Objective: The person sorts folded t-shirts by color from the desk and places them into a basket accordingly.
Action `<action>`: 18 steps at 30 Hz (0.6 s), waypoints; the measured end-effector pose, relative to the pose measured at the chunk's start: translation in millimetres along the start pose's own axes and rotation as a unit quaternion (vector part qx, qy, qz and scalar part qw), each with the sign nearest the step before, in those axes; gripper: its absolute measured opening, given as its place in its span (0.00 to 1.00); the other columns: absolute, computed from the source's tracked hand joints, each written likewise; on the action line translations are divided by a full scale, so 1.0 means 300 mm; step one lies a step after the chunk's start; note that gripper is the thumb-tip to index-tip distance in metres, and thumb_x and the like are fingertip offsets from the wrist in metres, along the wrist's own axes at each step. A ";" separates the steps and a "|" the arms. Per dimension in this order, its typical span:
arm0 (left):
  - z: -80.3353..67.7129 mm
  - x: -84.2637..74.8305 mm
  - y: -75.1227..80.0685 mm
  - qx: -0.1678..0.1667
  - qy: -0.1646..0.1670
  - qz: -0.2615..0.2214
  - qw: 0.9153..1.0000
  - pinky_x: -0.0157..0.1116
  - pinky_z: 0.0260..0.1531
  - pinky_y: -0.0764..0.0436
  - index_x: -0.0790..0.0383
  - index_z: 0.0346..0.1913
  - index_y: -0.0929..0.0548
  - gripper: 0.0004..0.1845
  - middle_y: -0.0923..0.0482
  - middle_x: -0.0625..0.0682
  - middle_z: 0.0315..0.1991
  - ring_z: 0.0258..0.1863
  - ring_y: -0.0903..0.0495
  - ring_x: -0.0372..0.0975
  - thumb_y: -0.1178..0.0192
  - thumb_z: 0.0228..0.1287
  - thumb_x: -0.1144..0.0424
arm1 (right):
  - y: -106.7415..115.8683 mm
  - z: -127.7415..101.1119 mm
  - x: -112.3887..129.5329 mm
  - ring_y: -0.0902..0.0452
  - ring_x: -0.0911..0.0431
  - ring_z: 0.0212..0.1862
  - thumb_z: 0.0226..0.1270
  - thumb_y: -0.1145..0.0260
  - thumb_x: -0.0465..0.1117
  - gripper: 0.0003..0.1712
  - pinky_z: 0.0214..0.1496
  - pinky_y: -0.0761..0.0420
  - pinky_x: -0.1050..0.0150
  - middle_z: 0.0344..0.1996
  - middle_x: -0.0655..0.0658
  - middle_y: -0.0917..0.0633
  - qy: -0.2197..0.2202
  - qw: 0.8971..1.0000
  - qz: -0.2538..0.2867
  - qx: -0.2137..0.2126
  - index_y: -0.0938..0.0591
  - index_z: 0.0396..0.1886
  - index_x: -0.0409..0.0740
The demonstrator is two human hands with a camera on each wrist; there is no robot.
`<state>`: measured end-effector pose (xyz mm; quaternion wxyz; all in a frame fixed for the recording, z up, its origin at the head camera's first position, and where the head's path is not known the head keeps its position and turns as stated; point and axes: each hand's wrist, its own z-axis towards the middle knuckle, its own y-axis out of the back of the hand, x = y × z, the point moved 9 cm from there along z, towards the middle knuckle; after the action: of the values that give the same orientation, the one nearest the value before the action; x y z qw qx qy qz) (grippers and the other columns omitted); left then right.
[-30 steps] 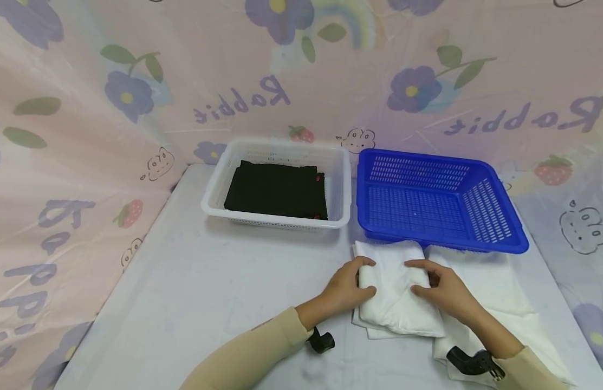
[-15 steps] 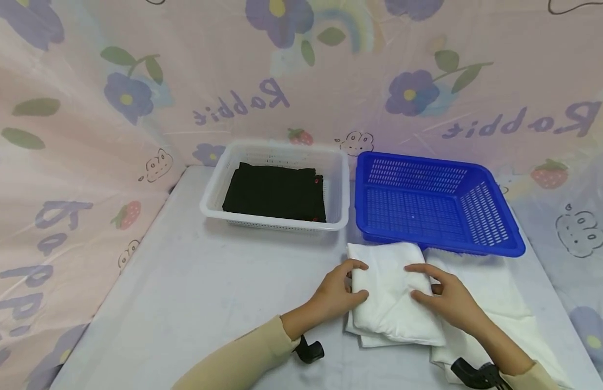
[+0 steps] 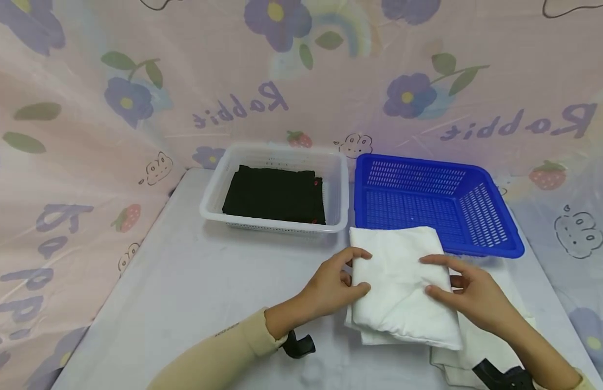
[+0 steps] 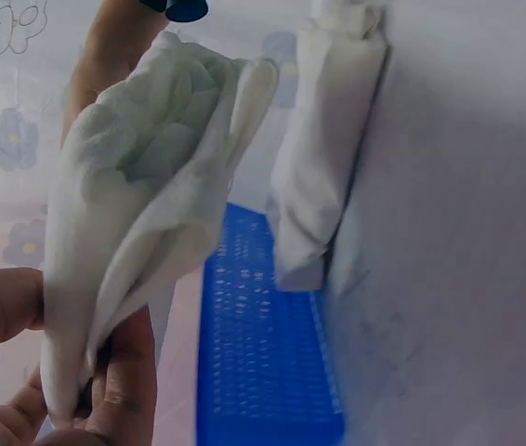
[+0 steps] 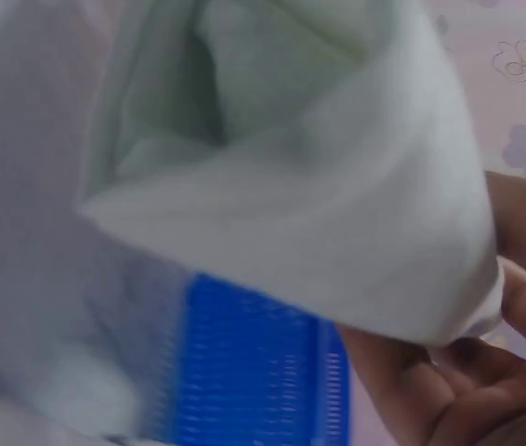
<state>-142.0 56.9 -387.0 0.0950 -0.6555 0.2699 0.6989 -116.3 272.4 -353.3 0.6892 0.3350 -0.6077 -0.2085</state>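
Note:
A folded white cloth [image 3: 399,287], several layers thick, is raised off the table between the two hands. My left hand [image 3: 332,284] grips its left edge, thumb on top and fingers beneath; the left wrist view shows the cloth [image 4: 133,204] pinched there. On the opposite edge, my right hand [image 3: 477,295] holds it the same way, fingers curled under the cloth [image 5: 337,214] in the right wrist view. A second white cloth [image 3: 481,346] lies on the table below the right hand, partly hidden by the hand and the raised cloth.
Behind the cloth stands a blue plastic basket [image 3: 516,250], its near left rim covered by the raised cloth. Left of it, a white basket [image 3: 336,189] holds folded black clothing [image 3: 274,192]. A printed curtain [image 3: 184,54] rises behind and at the left.
Both hands have lifted the folded white cloth off the table; it now looks larger and overlaps the blue basket's near rim. The right hand has shifted rightward. The baskets stay put.

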 end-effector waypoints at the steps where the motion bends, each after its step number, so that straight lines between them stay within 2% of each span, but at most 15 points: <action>1: 0.014 -0.016 0.009 0.001 -0.007 0.000 1.000 0.27 0.17 0.27 0.47 0.59 0.27 0.26 0.28 0.48 0.39 0.16 0.28 0.29 0.34 0.58 0.68 | 0.019 0.010 0.010 0.19 0.71 0.33 0.59 0.28 0.40 0.27 0.26 0.21 0.67 0.52 0.38 0.21 0.006 1.000 -0.007 -0.006 0.23 0.60 0.51; 7: 0.107 -0.090 0.075 -0.007 -0.025 0.009 1.000 0.27 0.17 0.29 0.47 0.60 0.28 0.26 0.30 0.49 0.44 0.16 0.29 0.31 0.35 0.60 0.68 | 0.113 0.088 0.042 0.20 0.74 0.35 0.60 0.29 0.40 0.28 0.25 0.21 0.67 0.51 0.29 0.21 0.020 0.999 -0.024 -0.016 0.24 0.61 0.51; 12: 0.177 -0.142 0.109 -0.022 -0.035 0.027 0.999 0.27 0.17 0.30 0.47 0.60 0.27 0.26 0.30 0.50 0.44 0.15 0.33 0.33 0.35 0.60 0.68 | 0.177 0.149 0.055 0.21 0.75 0.32 0.60 0.28 0.42 0.28 0.24 0.23 0.69 0.52 0.31 0.23 0.024 0.998 -0.051 -0.028 0.24 0.61 0.52; 18: 0.267 -0.194 0.119 -0.035 -0.042 0.047 0.997 0.28 0.21 0.25 0.48 0.61 0.28 0.26 0.26 0.51 0.43 0.18 0.27 0.33 0.35 0.61 0.66 | 0.255 0.223 0.038 0.22 0.72 0.28 0.60 0.29 0.45 0.27 0.21 0.28 0.69 0.50 0.34 0.24 0.010 0.996 -0.074 -0.044 0.23 0.60 0.51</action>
<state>-221.5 80.1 -322.0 0.0503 -0.6148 0.2713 0.7388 -188.9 303.2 -288.0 0.6917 0.3506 -0.5649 -0.2821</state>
